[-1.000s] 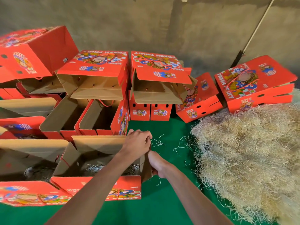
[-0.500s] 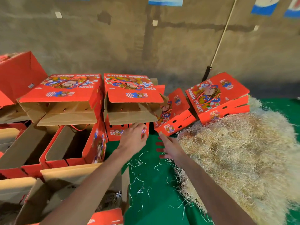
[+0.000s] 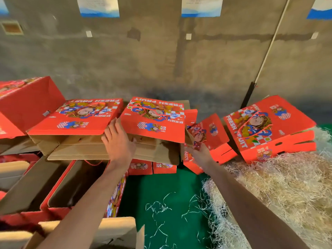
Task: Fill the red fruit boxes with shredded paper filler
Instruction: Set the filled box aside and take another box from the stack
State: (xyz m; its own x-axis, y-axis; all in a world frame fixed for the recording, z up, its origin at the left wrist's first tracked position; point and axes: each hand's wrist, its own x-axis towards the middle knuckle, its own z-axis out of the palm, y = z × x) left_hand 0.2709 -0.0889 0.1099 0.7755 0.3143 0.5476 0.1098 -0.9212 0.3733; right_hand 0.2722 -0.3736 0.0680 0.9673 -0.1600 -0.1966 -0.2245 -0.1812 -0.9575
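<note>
A big heap of shredded paper filler [image 3: 280,187] fills the ground to the right of the right hand's fingers, pale and straw-coloured, with loose strands strewn over the green mat [image 3: 161,191] below both hands. Red fruit boxes crowd the space around the fingers: the middle box [image 3: 154,119], lying open on a stack, has "FRESH FRUIT" printed upside down on its lid above a cartoon figure and a chequered pattern; the box to its left [image 3: 79,115] carries the same upside-down words. A closed box [image 3: 269,126] beyond the right hand reads "FRESH FRUIT" along its side. Open empty boxes [image 3: 71,184] sit below the left wrist.

The left hand [image 3: 118,142] reaches to the middle box's left edge, fingers fairly straight and slightly spread, touching the lid and the brown flap beneath. The right hand [image 3: 199,151] is at that box's right corner; whether its fingers pinch the cardboard I cannot tell.

Behind the boxes stands a rough concrete wall [image 3: 161,60] with paper notices [image 3: 98,6], their print unreadable.
</note>
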